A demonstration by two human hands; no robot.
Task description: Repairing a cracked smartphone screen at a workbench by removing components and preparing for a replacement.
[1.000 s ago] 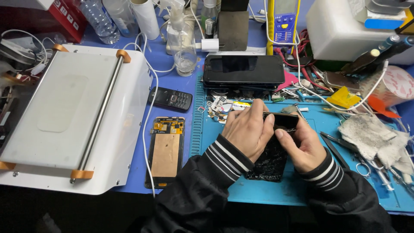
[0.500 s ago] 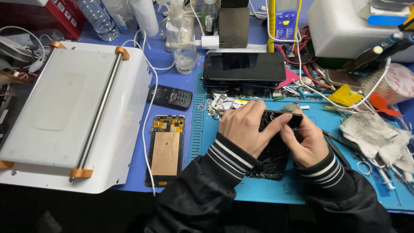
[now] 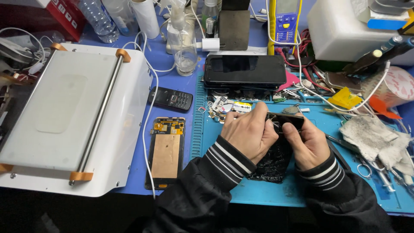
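Observation:
A black phone screen panel with shattered glass [image 3: 276, 162] lies tilted over the blue work mat [image 3: 267, 194]. My left hand [image 3: 248, 131] grips its upper left part, fingers curled over the top edge. My right hand [image 3: 308, 144] holds the upper right side, thumb pressed on the dark top end [image 3: 286, 121]. Both sleeves are black with white-striped cuffs. What my fingers press under the panel's top edge is hidden.
An opened phone frame with copper back [image 3: 166, 151] lies left of the mat. A small keypad phone [image 3: 170, 98] and a white heating machine [image 3: 64, 116] sit further left. A dark phone [image 3: 245, 69] lies beyond, with small parts [image 3: 224, 105], grey rags [image 3: 375, 138] and scissors [image 3: 375, 172] right.
Both hands have shifted slightly up and right along the broken panel. My left fingers have curled further over its top edge.

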